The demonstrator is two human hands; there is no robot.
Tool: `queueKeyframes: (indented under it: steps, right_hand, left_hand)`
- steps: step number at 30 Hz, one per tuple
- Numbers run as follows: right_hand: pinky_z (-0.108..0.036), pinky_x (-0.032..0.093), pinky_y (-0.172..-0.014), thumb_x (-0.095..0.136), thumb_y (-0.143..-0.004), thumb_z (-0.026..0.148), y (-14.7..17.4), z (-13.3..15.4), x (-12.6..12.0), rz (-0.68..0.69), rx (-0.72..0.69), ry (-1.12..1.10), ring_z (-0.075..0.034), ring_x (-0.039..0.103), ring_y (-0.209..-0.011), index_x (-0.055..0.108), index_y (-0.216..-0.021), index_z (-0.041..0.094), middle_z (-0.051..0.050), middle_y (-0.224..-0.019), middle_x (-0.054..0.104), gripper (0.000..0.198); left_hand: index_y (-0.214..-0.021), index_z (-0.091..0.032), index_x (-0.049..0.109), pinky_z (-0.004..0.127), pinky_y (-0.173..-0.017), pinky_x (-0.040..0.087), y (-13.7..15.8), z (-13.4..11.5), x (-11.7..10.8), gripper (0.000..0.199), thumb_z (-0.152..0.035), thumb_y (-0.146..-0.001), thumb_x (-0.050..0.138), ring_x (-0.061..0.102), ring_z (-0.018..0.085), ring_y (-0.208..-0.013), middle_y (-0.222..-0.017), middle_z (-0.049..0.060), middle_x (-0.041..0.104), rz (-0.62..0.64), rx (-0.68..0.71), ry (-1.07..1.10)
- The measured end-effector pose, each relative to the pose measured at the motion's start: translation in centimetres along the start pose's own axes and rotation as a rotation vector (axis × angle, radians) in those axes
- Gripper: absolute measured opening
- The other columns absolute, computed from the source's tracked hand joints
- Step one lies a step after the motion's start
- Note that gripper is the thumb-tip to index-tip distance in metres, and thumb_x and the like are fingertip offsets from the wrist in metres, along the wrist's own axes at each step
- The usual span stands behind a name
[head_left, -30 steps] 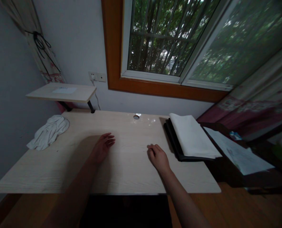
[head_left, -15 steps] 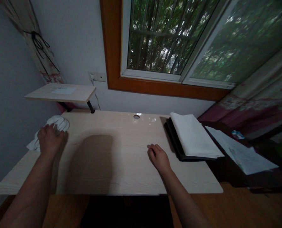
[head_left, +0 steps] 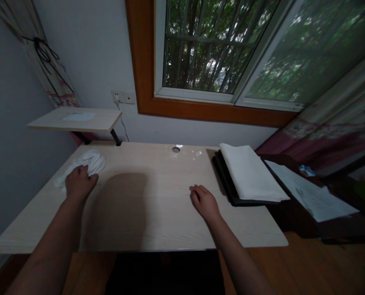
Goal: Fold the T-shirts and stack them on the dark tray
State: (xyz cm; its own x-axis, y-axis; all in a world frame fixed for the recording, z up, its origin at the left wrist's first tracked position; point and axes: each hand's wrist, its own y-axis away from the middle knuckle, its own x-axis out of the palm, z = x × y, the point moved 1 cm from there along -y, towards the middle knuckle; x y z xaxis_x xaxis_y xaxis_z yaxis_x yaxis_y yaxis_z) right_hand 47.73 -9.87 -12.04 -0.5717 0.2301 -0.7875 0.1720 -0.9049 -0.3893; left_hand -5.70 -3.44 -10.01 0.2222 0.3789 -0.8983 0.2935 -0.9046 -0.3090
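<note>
— Left hand [head_left: 80,184] clamps the bunched white cloth [head_left: 94,159], left side of the tabletop [head_left: 170,217]; where's the danger?
— Loose folds could slip that grip!
— And the right hand [head_left: 205,201]?
— Fingers curled in, empty; a careless rightward swing could knock the stacked papers [head_left: 252,174] askew

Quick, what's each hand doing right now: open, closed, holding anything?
Left hand: closed on the white cloth.
Right hand: loosely closed on the desk, nothing visible in it.
</note>
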Motion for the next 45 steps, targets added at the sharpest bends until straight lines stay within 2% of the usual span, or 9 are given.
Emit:
queueKeyframes:
  steps: [10,17,20,25,31,33,36,40,45]
  right_hand:
    - [-0.041,0.055,-0.099,0.050,-0.098,0.021,0.0,-0.1,0.2,0.006,-0.020,0.039,-0.025,0.069,-0.108,0.071,-0.113,0.023,-0.008,-0.111,0.075,0.026]
    - [-0.043,0.054,-0.096,0.042,-0.107,0.034,-0.1,0.2,0.0,0.016,0.014,-0.028,-0.027,0.069,-0.103,0.073,-0.114,0.025,-0.009,-0.108,0.075,0.033]
    - [-0.043,0.053,-0.097,0.041,-0.108,0.037,-0.1,0.4,-0.3,-0.017,0.049,-0.141,-0.026,0.068,-0.106,0.070,-0.122,0.027,-0.008,-0.111,0.073,0.034]
    - [-0.045,0.049,-0.106,0.050,-0.105,0.039,0.0,1.3,-1.0,0.023,-0.050,-0.259,-0.026,0.061,-0.122,0.062,-0.139,0.030,-0.008,-0.129,0.068,0.036]
    - [-0.047,0.046,-0.110,0.070,-0.095,0.042,-0.3,2.6,0.8,0.130,-0.175,-0.288,-0.028,0.056,-0.130,0.048,-0.152,0.032,-0.009,-0.143,0.061,0.062]
    - [-0.046,0.049,-0.103,0.073,-0.092,0.041,-0.7,3.1,1.9,0.154,-0.183,-0.273,-0.028,0.060,-0.121,0.054,-0.147,0.029,-0.011,-0.133,0.066,0.059]
    - [-0.041,0.050,-0.092,0.071,-0.094,0.037,-1.3,3.8,3.2,0.201,-0.214,-0.271,-0.026,0.063,-0.106,0.068,-0.119,0.024,-0.010,-0.113,0.069,0.028]
    - [-0.033,0.047,-0.076,0.066,-0.096,0.033,-1.9,4.9,3.7,0.216,-0.233,-0.355,-0.021,0.059,-0.086,0.065,-0.091,0.023,-0.005,-0.092,0.063,0.011]
    - [-0.029,0.041,-0.068,0.066,-0.094,0.039,-1.9,4.6,2.7,-0.063,0.073,-0.582,-0.017,0.052,-0.075,0.060,-0.087,0.024,0.001,-0.082,0.056,0.018]
  left_hand:
    - [-0.133,-0.020,0.057,0.060,-0.118,0.032,4.3,-8.3,5.0,0.047,-0.032,-0.087,0.061,0.047,0.039,-0.139,-0.147,0.019,0.054,-0.024,0.388,0.159]
    - [-0.146,-0.026,0.050,0.056,-0.126,0.031,9.3,-14.5,4.4,0.055,-0.017,-0.092,0.053,0.038,0.029,-0.150,-0.159,0.010,0.047,0.163,0.981,0.234]
    - [-0.147,-0.027,0.049,0.057,-0.127,0.029,10.2,-15.2,3.6,0.060,-0.013,-0.089,0.054,0.032,0.028,-0.154,-0.160,0.008,0.045,0.193,1.100,0.289]
    - [-0.140,-0.023,0.054,0.057,-0.121,0.038,9.6,-14.5,4.0,0.056,-0.009,-0.086,0.054,0.049,0.030,-0.138,-0.141,0.012,0.060,0.031,0.902,0.340]
    - [-0.114,-0.022,0.069,0.050,-0.103,0.050,8.9,-13.9,4.8,0.027,-0.016,-0.089,0.058,0.059,0.029,-0.110,-0.113,0.011,0.069,0.034,0.764,0.286]
    - [-0.109,-0.022,0.069,0.047,-0.099,0.051,8.7,-13.8,4.7,0.023,-0.017,-0.088,0.059,0.058,0.029,-0.106,-0.108,0.010,0.069,0.025,0.729,0.288]
    - [-0.103,-0.022,0.067,0.045,-0.094,0.051,8.4,-13.4,4.6,0.022,-0.014,-0.085,0.058,0.057,0.029,-0.102,-0.104,0.010,0.067,-0.029,0.625,0.287]
    - [-0.099,-0.022,0.064,0.045,-0.092,0.050,8.0,-12.6,4.2,0.022,-0.013,-0.080,0.057,0.055,0.030,-0.101,-0.101,0.010,0.063,-0.174,0.444,0.291]
    - [-0.094,-0.021,0.060,0.046,-0.092,0.047,7.7,-11.6,3.0,0.017,-0.017,-0.078,0.059,0.054,0.029,-0.098,-0.096,0.009,0.061,-0.441,0.255,0.326]
